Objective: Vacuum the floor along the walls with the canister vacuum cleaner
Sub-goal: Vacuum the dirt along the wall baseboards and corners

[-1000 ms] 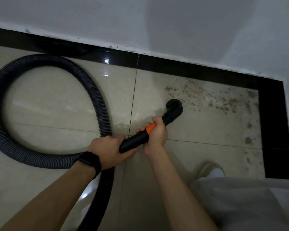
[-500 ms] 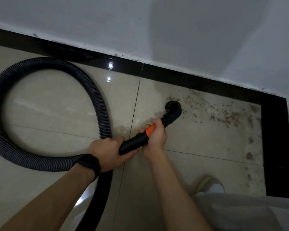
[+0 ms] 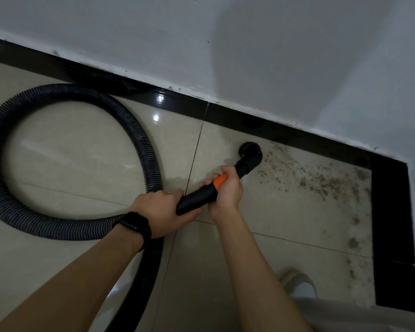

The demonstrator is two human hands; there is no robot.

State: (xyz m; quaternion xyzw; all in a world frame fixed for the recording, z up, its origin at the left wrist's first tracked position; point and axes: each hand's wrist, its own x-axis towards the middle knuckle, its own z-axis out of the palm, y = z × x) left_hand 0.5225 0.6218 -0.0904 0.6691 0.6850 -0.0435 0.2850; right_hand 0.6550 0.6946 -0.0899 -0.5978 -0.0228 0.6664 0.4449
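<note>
Fingers (image 3: 207, 183) of both hands wrap the smooth black wand (image 3: 197, 196), ribbed hose (image 3: 139, 137) looping over glossy tiles (image 3: 82, 152).

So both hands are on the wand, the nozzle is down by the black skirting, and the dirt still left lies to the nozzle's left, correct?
Not quite: the head view shows the remaining dirt to the right of the nozzle, toward the corner. The left hand and right hand do hold the wand, by the black skirting.
</note>
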